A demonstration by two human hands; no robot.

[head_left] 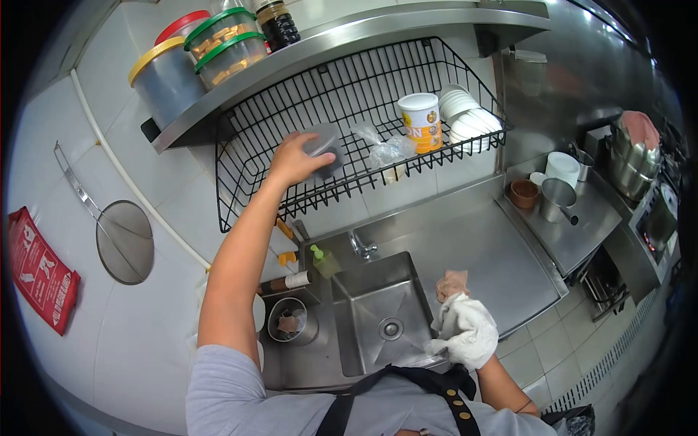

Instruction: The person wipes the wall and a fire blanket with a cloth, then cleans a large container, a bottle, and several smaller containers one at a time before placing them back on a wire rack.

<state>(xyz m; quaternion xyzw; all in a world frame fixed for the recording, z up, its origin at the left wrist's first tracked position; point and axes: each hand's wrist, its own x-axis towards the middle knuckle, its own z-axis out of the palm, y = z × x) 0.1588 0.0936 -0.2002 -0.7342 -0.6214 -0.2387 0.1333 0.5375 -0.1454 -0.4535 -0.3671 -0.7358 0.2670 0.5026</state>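
My left hand (297, 160) is raised to the black wire rack (269, 120), its fingers closed around a clear plastic container (323, 145) with something dark in or behind it. A white cloth (469, 330) hangs over my right hand and hides most of its fingers, at the right edge of the metal sink (385, 298). Just above that cloth is a crumpled pinkish-brown cloth (452, 283). To the right of the container in the rack are a plastic bag (390, 151), a white and orange can (422, 123) and stacked white dishes (469, 120).
Lidded tubs (231, 58) stand on the steel shelf (349, 34) above the rack. A strainer (125, 242) hangs on the left wall. Beside the sink are a metal pot (309, 323) and a green bottle (325, 263). A saucepan (557, 200) stands at the right.
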